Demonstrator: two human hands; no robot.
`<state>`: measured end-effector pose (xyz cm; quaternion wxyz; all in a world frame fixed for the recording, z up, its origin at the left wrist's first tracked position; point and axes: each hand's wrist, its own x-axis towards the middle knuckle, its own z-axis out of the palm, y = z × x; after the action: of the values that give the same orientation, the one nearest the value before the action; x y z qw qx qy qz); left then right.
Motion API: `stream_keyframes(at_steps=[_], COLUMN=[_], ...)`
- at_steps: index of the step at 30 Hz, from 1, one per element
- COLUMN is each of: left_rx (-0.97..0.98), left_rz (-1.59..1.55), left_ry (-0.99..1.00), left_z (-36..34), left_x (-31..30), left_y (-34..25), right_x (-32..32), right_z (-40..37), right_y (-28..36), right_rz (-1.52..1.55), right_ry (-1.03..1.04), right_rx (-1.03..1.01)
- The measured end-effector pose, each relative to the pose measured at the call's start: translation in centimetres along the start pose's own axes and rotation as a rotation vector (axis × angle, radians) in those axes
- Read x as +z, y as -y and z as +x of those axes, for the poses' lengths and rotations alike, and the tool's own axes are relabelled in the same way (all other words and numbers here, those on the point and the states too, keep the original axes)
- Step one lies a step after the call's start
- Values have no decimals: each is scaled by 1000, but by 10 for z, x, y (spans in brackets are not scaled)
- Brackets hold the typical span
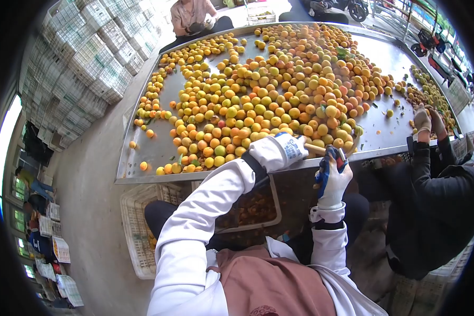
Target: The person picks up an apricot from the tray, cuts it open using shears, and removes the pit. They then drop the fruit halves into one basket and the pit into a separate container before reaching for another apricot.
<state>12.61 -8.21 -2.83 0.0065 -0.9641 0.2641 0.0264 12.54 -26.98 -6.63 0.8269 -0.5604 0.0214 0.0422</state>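
Yellow and orange fruits (pixel 258 105) lie in a wide heap on a metal table (pixel 163 95). My left hand (pixel 287 150), in a white glove with blue print, is at the table's near edge beside the fruit; its fingers are turned away and mostly hidden. Just right of it, my right hand (pixel 333 178), in a white and blue glove, is closed around a small tool (pixel 342 156) with a red part. A pale wooden-looking piece (pixel 315 149) spans the space between my two hands.
Below the near edge stand a white crate (pixel 137 231) and a tray of orange pieces (pixel 255 208). A co-worker in dark clothes (pixel 432 195) sits at the right, gloved hands over fruit. Another person (pixel 192 18) sits beyond the table. Stacked crates (pixel 84 58) rise at the left.
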Motion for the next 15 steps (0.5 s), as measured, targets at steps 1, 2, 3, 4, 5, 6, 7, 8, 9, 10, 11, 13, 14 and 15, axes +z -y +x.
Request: stream_keyframes(at_steps=[1,2,3,4,5,6,7,8,9,10,11,13,14,15], left_rx=[-72,-172,-182,-192,-188,-189,-172,-156,-243,-208,-236,-303,-273,-388], left_rz=[-53,-171,-210,-248,-338,-335,-419,-504,-589,-656,-695,-715,-757,-765], left_ry=[23,47,26,6,-57,-53,-151,-250,-258,-347,-425,-550,-606,-568], left_z=[0,-1,-2,-1,2,0,-3,-7,-13,-20,-31,-60,-79,-104], left_x=[-6,-13,-8,5,28,32,36,41,34,35,33,12,8,-5], left_y=[-1,-1,6,16,32,37,42,47,44,49,50,45,50,47], right_x=[-1,-1,-1,-1,-2,-2,-1,1,3,4,5,6,6,5], right_z=[0,-1,-1,-1,-1,-1,-1,-2,-2,-1,0,3,5,7], right_y=[2,4,5,6,5,5,6,6,6,4,2,-5,-10,-14], right_rz=[3,3,5,12,14,13,16,-9,-33,-32,-68,-103,-165,-227], right_ry=[-4,-8,-12,-15,-13,-8,-8,-13,-17,-13,9,34,54,74], right_rx=[0,3,7,8,5,1,3,14,25,29,21,21,-3,-26])
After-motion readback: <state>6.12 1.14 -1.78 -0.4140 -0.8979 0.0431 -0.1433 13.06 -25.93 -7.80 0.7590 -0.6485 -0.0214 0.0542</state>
